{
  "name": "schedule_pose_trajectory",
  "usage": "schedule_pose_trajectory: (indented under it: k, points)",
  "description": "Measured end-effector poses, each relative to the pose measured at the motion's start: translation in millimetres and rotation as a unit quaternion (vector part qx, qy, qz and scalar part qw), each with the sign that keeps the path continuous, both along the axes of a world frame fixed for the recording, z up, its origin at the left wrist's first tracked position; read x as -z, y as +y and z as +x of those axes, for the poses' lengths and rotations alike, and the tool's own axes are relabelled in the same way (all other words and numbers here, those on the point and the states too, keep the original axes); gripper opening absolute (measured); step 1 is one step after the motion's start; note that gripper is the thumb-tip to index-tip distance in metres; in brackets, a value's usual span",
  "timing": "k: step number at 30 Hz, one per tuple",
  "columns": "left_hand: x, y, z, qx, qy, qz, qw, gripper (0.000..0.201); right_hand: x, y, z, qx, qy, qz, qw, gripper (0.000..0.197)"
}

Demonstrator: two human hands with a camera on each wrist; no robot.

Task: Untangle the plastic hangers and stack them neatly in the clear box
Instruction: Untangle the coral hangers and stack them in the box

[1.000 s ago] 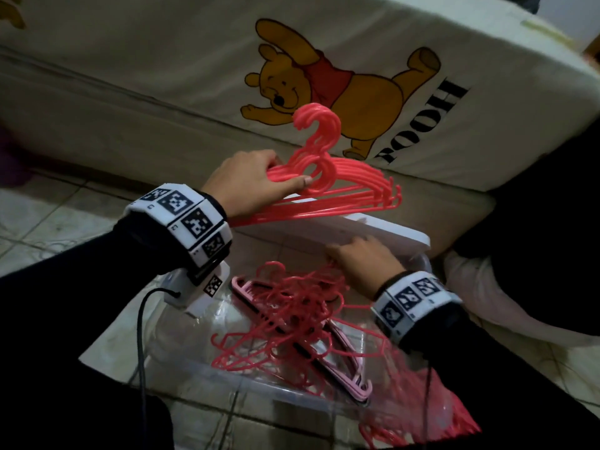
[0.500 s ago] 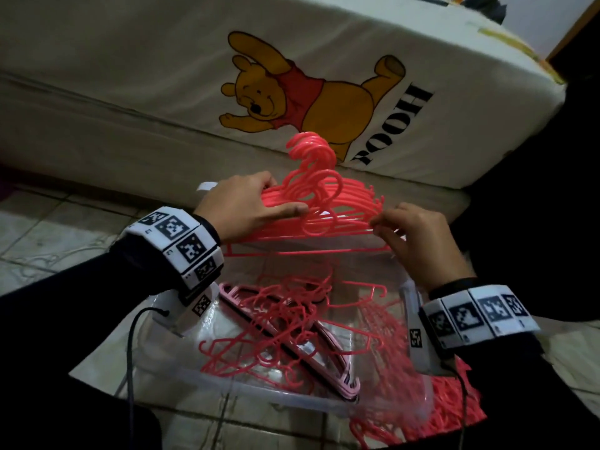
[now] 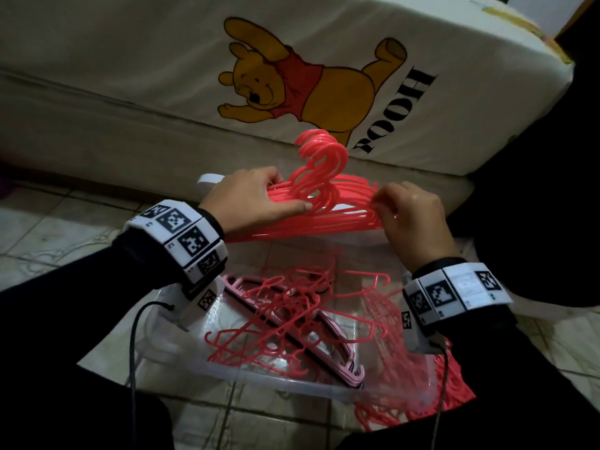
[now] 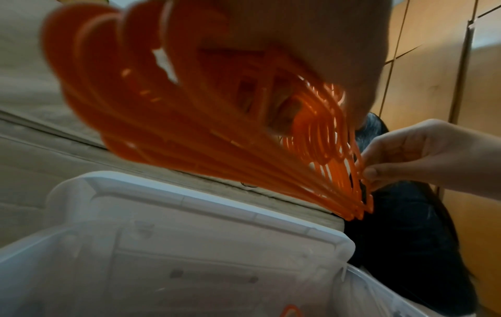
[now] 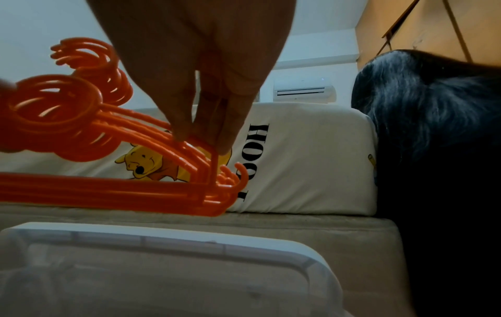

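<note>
A bundle of several coral-red plastic hangers (image 3: 328, 203) is held flat above the clear box (image 3: 292, 389), hooks pointing away from me. My left hand (image 3: 256, 203) grips the bundle at its left side near the hooks, thumb across the top. My right hand (image 3: 406, 209) pinches the bundle's right ends (image 5: 214, 188) between fingertips; the same pinch shows in the left wrist view (image 4: 366, 178). Inside the box lies a tangle of red hangers (image 3: 285, 313) over pink hangers (image 3: 344, 368).
The box's white lid (image 3: 207, 181) stands behind the bundle against a mattress (image 3: 130, 76) printed with a yellow bear. More red hangers (image 3: 454, 394) lie on the tiled floor (image 3: 48, 235) at the box's right. A dark garment (image 3: 535, 206) lies at right.
My right hand rose from the box's far rim to the bundle's right ends and now pinches them. The left hand lowered the bundle a little and kept its grip.
</note>
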State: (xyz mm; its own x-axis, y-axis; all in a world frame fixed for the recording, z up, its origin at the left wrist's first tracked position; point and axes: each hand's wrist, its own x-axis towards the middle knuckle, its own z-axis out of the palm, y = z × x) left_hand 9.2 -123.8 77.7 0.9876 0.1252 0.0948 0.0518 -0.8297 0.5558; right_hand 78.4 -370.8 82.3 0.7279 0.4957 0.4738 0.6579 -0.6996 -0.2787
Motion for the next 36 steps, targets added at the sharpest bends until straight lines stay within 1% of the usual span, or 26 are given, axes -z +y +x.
schedule_pose_trajectory:
  k: [2,4,6,7,8,9,10,12,14,15,17,20,22,26,28,30,32,34,36]
  points:
    - [-1,2,-1,0.0,0.002,-0.01,1.0,0.054,-1,1,-1,0.013,0.009,0.02,1.0,0.009]
    - [-3,5,-1,-0.003,0.006,-0.008,1.0,0.056,1,3,-5,0.012,-0.017,0.001,1.0,0.015]
    - [-5,9,-1,-0.018,0.004,-0.001,1.0,0.059,6,8,-12,-0.023,-0.029,-0.051,0.998,0.017]
    - [-6,11,-1,-0.028,0.001,-0.001,1.0,0.059,11,12,-17,-0.05,-0.006,-0.09,0.995,0.015]
    - [-6,12,0,-0.037,-0.003,-0.003,0.999,0.057,19,18,-22,-0.076,0.031,-0.15,0.985,0.011]
    - [-7,14,0,-0.045,-0.009,-0.005,0.999,0.056,28,24,-28,-0.104,0.068,-0.222,0.967,0.008]
    - [-7,14,0,-0.051,-0.014,-0.006,0.999,0.054,40,31,-34,-0.134,0.095,-0.29,0.943,0.01]
    - [-8,15,2,-0.059,-0.02,-0.008,0.998,0.053,65,43,-47,-0.193,0.129,-0.39,0.891,0.017]
    - [-8,15,3,-0.058,-0.023,-0.011,0.998,0.053,86,53,-60,-0.235,0.136,-0.45,0.851,0.023]
    - [-7,14,3,-0.058,-0.023,-0.013,0.998,0.054,95,56,-64,-0.251,0.135,-0.464,0.839,0.027]
    - [-6,14,3,-0.055,-0.022,-0.014,0.998,0.055,107,60,-69,-0.261,0.135,-0.483,0.825,0.032]
    - [-5,15,3,-0.048,-0.023,-0.013,0.999,0.057,115,58,-65,-0.245,0.142,-0.5,0.819,0.032]
    - [-5,16,3,-0.047,-0.028,-0.011,0.998,0.06,115,53,-58,-0.224,0.152,-0.5,0.823,0.028]
    - [-6,19,3,-0.054,-0.031,-0.011,0.998,0.061,117,38,-48,-0.139,0.173,-0.49,0.843,0.03]
    - [-7,20,3,-0.057,-0.032,-0.011,0.998,0.059,122,32,-47,-0.107,0.188,-0.503,0.837,0.034]
    - [-7,19,3,-0.058,-0.031,-0.014,0.998,0.059,126,26,-46,-0.101,0.189,-0.535,0.817,0.035]
    - [-8,18,3,-0.059,-0.027,-0.014,0.998,0.059,127,23,-44,-0.105,0.177,-0.551,0.809,0.032]
    - [-8,18,3,-0.059,-0.022,-0.013,0.998,0.057,126,23,-41,-0.11,0.17,-0.543,0.815,0.03]
    - [-8,18,3,-0.061,-0.02,-0.01,0.998,0.056,121,25,-37,-0.105,0.173,-0.522,0.829,0.029]
